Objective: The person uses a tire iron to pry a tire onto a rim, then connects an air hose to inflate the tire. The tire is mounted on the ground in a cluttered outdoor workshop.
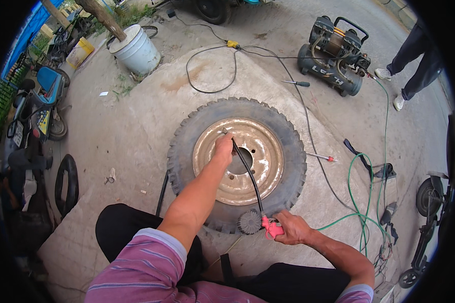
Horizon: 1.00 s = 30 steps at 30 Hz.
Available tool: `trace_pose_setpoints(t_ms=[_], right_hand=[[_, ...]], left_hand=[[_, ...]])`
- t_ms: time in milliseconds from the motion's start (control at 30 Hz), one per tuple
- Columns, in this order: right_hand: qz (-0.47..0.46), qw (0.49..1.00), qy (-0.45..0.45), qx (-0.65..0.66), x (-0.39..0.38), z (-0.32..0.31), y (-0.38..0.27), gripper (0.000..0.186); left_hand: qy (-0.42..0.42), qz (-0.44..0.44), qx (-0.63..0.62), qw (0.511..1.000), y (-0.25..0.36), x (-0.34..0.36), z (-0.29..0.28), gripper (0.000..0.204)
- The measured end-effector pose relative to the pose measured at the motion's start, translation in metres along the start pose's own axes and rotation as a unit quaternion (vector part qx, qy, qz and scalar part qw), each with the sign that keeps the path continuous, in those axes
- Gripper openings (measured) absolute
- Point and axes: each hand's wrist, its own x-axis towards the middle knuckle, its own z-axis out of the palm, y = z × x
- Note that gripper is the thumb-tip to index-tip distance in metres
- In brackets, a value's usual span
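Black air hose (248,170) is gripped by left hand (224,147) over steel wheel rim (267,161); pink inflator gun (272,229) is grasped by right hand (293,228).

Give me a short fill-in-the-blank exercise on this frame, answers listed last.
1. The black hose reaches the person's ____ hand.
2. The pink inflator gun is in the ____ hand.
3. The looping hose right of the tyre is ____.
4. Lying near the compressor is a ____.

Missing words: left; right; green; screwdriver.
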Motion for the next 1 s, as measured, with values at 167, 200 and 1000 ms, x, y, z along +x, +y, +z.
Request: trace_pose_setpoints(t_ms=[167, 200, 1000], right_hand=[[0.008, 0.999, 0.037, 0.025, -0.002, 0.001, -0.01, 0.051], [0.023, 0.998, 0.043, 0.026, -0.004, 0.003, -0.009, 0.049], [0.065, 0.996, 0.002, 0.062, 0.003, -0.06, -0.053, 0.029]], left_hand=[[0.017, -0.022, 0.021, 0.999, 0.008, -0.011, 0.007, 0.027], [0.02, -0.024, 0.026, 0.999, 0.01, -0.012, 0.007, 0.028], [0.009, 0.014, 0.052, 0.999, 0.006, -0.008, -0.005, 0.024]])
